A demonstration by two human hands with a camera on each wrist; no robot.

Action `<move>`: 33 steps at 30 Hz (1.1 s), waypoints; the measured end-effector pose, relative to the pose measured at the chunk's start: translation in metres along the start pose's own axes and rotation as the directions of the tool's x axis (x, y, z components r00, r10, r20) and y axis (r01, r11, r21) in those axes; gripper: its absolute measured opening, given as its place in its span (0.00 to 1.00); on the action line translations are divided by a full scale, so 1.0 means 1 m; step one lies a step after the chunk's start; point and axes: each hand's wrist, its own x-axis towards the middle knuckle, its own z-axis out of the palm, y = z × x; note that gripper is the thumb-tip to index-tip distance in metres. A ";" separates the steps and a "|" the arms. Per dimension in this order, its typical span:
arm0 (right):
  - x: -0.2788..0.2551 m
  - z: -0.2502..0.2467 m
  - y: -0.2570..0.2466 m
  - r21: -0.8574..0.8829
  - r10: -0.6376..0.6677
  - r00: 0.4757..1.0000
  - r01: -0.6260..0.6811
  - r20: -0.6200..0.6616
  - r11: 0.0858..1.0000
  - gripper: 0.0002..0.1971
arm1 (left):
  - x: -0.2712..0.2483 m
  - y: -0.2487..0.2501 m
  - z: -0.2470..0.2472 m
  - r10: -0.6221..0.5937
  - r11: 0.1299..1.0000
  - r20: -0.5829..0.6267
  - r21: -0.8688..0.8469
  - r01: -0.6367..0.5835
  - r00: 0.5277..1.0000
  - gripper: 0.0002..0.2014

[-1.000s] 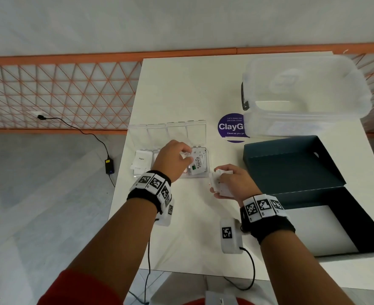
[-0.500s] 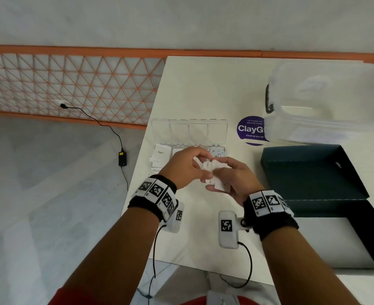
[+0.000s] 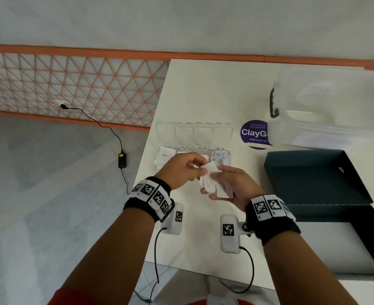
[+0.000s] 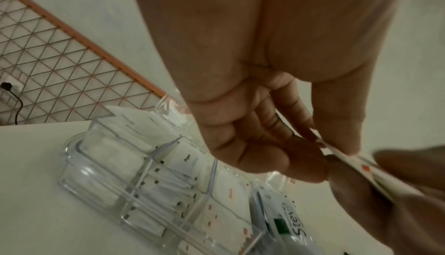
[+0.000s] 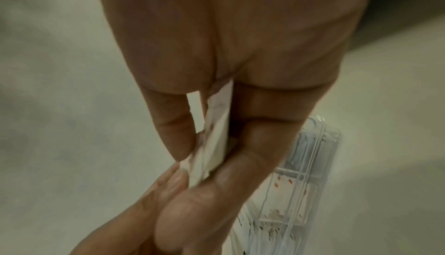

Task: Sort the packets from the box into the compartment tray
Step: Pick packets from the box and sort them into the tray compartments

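My right hand [image 3: 222, 182] holds a fanned stack of white packets [image 3: 212, 186] with small red marks, just in front of the clear compartment tray [image 3: 163, 166]. My left hand [image 3: 198, 169] pinches the top packet [image 3: 211, 169] of that stack between thumb and fingers; the left wrist view shows the pinch on the packet [image 4: 349, 161]. The tray [image 4: 101, 188] holds white packets in its left cells, red-marked ones further right and Stevia packets [image 4: 289, 226] at the right end. The dark box [image 3: 313, 179] lies open to the right. The stack [image 5: 214, 137] sits between my right fingers.
A large clear plastic tub [image 3: 329, 108] stands at the back right, beside a purple round sticker [image 3: 255, 134]. The tray's lid [image 3: 193, 134] stands open behind it. The table's left edge runs close to the tray. A cable and adapter [image 3: 121, 160] lie on the floor.
My left hand came back from the tray's right cell to the stack in my right hand and took hold of the top packet. The head view shifted left.
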 end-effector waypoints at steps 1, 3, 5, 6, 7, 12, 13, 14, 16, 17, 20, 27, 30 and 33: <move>0.000 -0.002 0.000 0.011 -0.014 1.000 0.014 -0.006 1.000 0.11 | 0.002 0.001 -0.002 -0.009 1.000 -0.011 -0.013 0.009 1.000 0.08; 0.000 -0.003 0.000 0.015 -0.045 0.999 0.045 -0.014 0.999 0.12 | 0.005 0.003 -0.005 -0.031 0.998 -0.030 -0.051 0.029 0.999 0.07; 0.001 0.000 -0.002 0.029 -0.062 0.998 0.063 -0.033 0.998 0.12 | 0.009 0.003 -0.007 -0.032 0.998 -0.064 -0.064 0.027 0.997 0.07; 0.002 0.000 -0.003 0.038 -0.066 0.996 0.069 -0.058 0.997 0.12 | 0.012 0.002 -0.009 -0.026 0.998 -0.096 -0.052 0.021 0.995 0.06; 0.003 0.000 -0.004 0.052 -0.069 0.994 0.074 -0.088 0.996 0.13 | 0.015 0.002 -0.011 -0.022 0.999 -0.136 -0.027 0.019 0.990 0.06; 0.003 -0.011 -0.005 0.106 -0.054 0.978 0.076 -0.199 0.991 0.15 | 0.042 -0.002 -0.021 -0.012 0.959 -0.224 0.274 0.074 0.975 0.06; 0.002 -0.013 -0.005 0.107 -0.046 0.976 0.070 -0.213 0.992 0.15 | 0.047 -0.003 -0.021 -0.014 0.941 -0.219 0.326 0.087 0.976 0.06; 0.002 -0.015 -0.005 0.108 -0.038 0.974 0.064 -0.223 0.992 0.15 | 0.052 -0.003 -0.021 -0.016 0.926 -0.217 0.366 0.096 0.976 0.06; 0.002 -0.019 -0.005 0.111 -0.031 0.970 0.059 -0.239 0.992 0.15 | 0.059 -0.004 -0.016 -0.010 0.895 -0.201 0.434 0.098 0.980 0.05; 0.003 -0.021 -0.006 0.110 -0.030 0.969 0.058 -0.245 0.992 0.15 | 0.061 -0.005 -0.013 -0.004 0.878 -0.178 0.470 0.089 0.984 0.05; 0.004 -0.025 -0.006 0.103 -0.037 0.967 0.065 -0.250 0.993 0.15 | 0.064 -0.008 -0.003 0.044 0.812 -0.113 0.583 0.030 0.993 0.05; 0.009 -0.024 -0.007 0.163 -0.024 0.972 0.063 -0.232 0.985 0.20 | 0.061 -0.013 0.000 0.097 0.720 -0.007 0.691 -0.066 0.995 0.08; 0.011 -0.020 -0.006 0.180 -0.028 0.979 0.065 -0.202 0.982 0.22 | 0.057 -0.011 -0.004 0.104 0.746 -0.015 0.663 -0.068 0.994 0.07; 0.014 -0.017 -0.003 0.136 -0.044 0.982 0.070 -0.186 0.988 0.21 | 0.051 -0.005 -0.005 0.152 0.808 -0.055 0.582 -0.092 0.987 0.08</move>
